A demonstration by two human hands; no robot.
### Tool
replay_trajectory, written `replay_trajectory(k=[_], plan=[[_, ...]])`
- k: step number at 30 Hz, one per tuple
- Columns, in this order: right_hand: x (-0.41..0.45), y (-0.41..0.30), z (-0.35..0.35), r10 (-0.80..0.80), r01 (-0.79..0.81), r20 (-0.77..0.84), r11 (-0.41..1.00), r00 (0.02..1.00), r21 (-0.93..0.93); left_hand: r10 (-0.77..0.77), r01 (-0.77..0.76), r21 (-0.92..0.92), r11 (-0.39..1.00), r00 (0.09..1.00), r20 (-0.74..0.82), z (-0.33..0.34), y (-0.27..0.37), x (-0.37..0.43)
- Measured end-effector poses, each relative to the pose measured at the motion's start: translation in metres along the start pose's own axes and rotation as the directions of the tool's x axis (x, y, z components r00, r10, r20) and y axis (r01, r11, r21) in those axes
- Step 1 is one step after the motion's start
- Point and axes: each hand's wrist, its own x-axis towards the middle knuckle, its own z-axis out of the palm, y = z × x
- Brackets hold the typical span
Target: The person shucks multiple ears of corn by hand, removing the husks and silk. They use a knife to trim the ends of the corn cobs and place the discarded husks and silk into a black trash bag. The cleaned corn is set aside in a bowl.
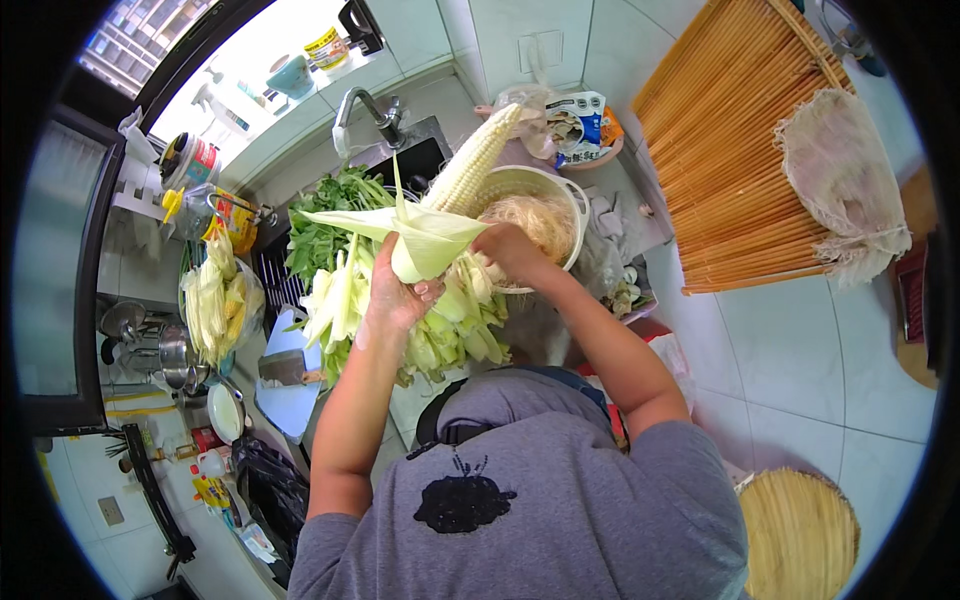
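Observation:
My left hand (401,289) holds an ear of pale corn (476,161) by its base, with the tip pointing up and to the right. The green husk (439,232) is peeled open around its lower part. At the husk's right edge is my right hand (510,251), fingers bent together; whether they pinch husk or silk is hard to tell. Just behind that hand stands a white plastic colander (581,217) holding a tangle of corn silk (536,217). Beneath my hands lies a pile of stripped corn husks (450,337), beside leafy greens (322,202).
A cleaver (281,369) rests on a blue cutting board (277,405) at the left. Beyond the greens are a sink (420,161) and faucet (364,97). Left, a plastic bag holds more corn (217,307). Food bags (577,124) stand behind the colander.

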Motion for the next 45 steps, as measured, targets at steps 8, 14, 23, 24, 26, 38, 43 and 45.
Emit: replay_trajectory(k=[8,14,23,24,26,38,43,45], plan=[[-0.028,-0.01,-0.051,0.194,-0.286,-0.216,0.502,0.957,-0.816,0.235,-0.186,0.245,0.952,0.954,-0.186,-0.009,0.017,-0.005],[-0.02,-0.056,-0.004,-0.137,0.129,-0.212,0.99,0.968,-0.051,0.244,-0.174,0.264,0.949,0.933,-0.264,0.002,-0.007,0.006],[0.024,-0.028,-0.014,0.202,0.092,-0.391,0.784,0.898,0.615,0.126,-0.097,0.242,0.965,0.986,-0.107,0.02,-0.015,-0.02],[0.023,-0.038,-0.015,0.239,0.046,-0.374,0.788,0.896,0.614,0.127,-0.102,0.212,0.972,0.986,-0.112,0.021,-0.015,-0.022],[0.026,-0.033,-0.016,0.224,0.049,-0.425,0.839,0.877,0.542,0.129,-0.11,0.152,0.982,0.985,-0.118,0.022,-0.015,-0.025],[0.018,-0.072,0.001,-0.622,0.432,0.077,0.443,0.779,-0.785,0.021,0.018,0.248,0.969,0.988,-0.152,0.023,0.003,-0.049],[0.026,-0.081,0.0,-0.61,0.576,0.101,0.662,0.786,-0.48,0.086,0.018,0.416,0.909,0.969,-0.231,0.008,0.026,-0.05],[0.022,-0.089,0.006,-0.481,0.466,0.065,0.795,0.874,-0.388,0.136,-0.012,0.431,0.902,0.957,-0.257,0.002,0.032,-0.047]])
